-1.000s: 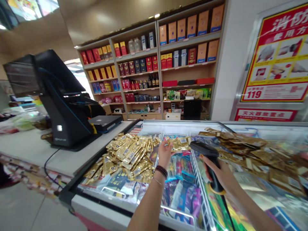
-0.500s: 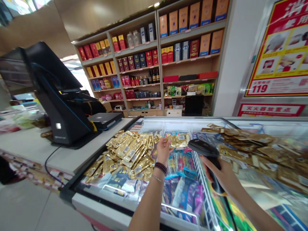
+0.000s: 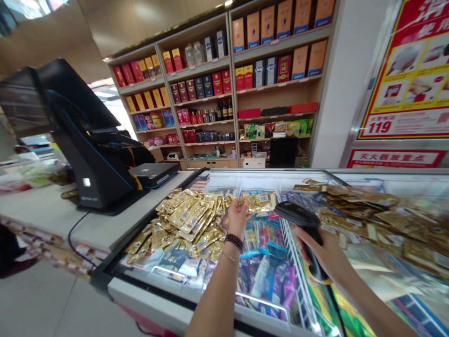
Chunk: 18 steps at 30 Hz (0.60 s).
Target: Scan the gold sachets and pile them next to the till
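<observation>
My left hand is closed on the left end of a gold foil packet, whose white barcode label faces up. My right hand is wrapped round the grip of a black barcode scanner, its head pointing left at the packet from a short gap away. Beside my left hand spreads a heap of similar gold packets on the freezer's glass top. A second heap of gold packets lies to the right, beyond the scanner. My fingertips are partly hidden on both hands.
Under the glass of the chest freezer are colourful ice-cream packs and a white wire divider. A black checkout terminal stands on the counter at left. Shelves of boxes line the back.
Almost nothing differs. The packet and scanner stay in nearly the same place in my hands, and the view has shifted very slightly.
</observation>
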Motion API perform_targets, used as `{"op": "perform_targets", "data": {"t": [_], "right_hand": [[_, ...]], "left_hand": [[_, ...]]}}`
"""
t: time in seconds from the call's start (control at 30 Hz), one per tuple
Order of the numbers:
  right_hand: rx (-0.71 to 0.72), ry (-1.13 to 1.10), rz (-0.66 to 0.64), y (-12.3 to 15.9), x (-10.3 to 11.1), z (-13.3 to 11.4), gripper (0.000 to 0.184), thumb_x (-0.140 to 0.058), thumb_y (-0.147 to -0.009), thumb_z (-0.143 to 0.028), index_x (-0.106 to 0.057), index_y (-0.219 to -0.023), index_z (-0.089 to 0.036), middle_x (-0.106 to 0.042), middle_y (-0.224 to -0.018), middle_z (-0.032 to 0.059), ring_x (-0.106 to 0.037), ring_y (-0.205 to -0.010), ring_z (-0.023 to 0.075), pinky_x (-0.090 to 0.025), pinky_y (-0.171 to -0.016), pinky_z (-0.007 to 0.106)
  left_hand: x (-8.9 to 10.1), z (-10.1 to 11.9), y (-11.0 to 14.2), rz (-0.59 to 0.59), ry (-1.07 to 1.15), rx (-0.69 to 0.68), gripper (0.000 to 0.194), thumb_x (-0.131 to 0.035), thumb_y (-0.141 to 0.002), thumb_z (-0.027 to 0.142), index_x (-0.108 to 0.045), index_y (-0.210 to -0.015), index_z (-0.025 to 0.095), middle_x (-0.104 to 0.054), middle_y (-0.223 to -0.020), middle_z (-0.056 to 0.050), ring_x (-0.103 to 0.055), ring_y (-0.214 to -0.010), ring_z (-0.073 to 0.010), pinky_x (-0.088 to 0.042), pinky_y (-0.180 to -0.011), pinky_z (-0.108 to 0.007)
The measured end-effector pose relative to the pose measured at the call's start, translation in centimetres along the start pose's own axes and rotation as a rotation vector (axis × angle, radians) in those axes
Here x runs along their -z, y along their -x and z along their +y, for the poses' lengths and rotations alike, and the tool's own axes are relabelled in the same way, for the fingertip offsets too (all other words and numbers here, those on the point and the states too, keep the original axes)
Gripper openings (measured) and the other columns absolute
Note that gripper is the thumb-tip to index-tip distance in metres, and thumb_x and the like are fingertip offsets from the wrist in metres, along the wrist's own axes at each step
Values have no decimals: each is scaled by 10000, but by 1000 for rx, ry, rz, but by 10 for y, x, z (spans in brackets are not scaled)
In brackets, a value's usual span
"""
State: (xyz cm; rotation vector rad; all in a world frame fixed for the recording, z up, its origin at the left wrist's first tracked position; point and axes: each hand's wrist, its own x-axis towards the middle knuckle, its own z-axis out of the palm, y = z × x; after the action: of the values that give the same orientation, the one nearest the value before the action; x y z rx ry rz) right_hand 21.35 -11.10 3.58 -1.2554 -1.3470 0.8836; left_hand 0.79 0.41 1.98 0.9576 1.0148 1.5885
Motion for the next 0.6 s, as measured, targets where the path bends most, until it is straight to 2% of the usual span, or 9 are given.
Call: {"op": "perform_targets", "data": {"t": [0.1,0.27,0.4,0.5,0.6], "right_hand": [[4,7,-6,1,0,0,509,-685,-836,-645,-587,-563,-226,-540,-421,5,-487,-374,141,-402,-431,279],[-7,-52,11,1,-4,-1,526,-692,-833,-658,-587,-564,-219,-539,-431,7,-477,-375,128,-379,-419,269],[-57,-195,27,-5,-13,0,490,-772,-753,-653,-597,-593,-224,-564,-485,19,-459,-378,137,-355,-386,287],[-104,-277,33,-17,-21,8,456,-823,-685,-640,-615,-588,-246,-588,-521,60,-451,-370,170,-350,-358,341],[-157,-292,-2,-34,-30,22,431,-857,-585,-655,-663,-560,-271,-580,-506,107,-463,-347,211,-382,-333,400]], "left_hand": [[1,-1,-1,2,19,0,409,-858,-698,452,-559,-840,212,-640,-694,29,-689,-711,-156,-613,-675,-289],[1,-2,-2,-2,18,1,420,-858,-699,449,-539,-843,216,-511,-621,78,-594,-629,-112,-611,-660,-274],[3,-1,0,58,44,1,431,-853,-716,455,-538,-893,220,-438,-628,95,-526,-597,-90,-615,-677,-281],[17,2,0,114,66,-48,428,-812,-766,490,-539,-966,229,-428,-650,88,-540,-624,-101,-620,-711,-295],[48,14,-4,197,39,-147,425,-741,-833,489,-530,-1101,235,-416,-650,91,-533,-615,-113,-619,-707,-306]]}}
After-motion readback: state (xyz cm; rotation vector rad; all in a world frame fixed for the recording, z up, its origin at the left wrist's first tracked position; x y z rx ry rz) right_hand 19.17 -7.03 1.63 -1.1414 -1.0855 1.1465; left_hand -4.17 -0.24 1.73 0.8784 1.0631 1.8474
